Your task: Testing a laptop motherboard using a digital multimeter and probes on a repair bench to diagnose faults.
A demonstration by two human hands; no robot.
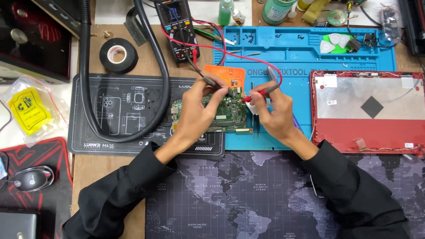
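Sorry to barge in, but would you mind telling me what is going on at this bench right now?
A person in dark sleeves is probing a green circuit board with a multimeter. The left hand holds the black probe and the right hand holds the red probe, both tips down at the board's upper edge. The board lies where a black work mat meets a blue repair mat. A red laptop cover lies open-side up to the right, and a roll of black tape sits near the meter.

tape roll [118, 55], red laptop cover [367, 110]
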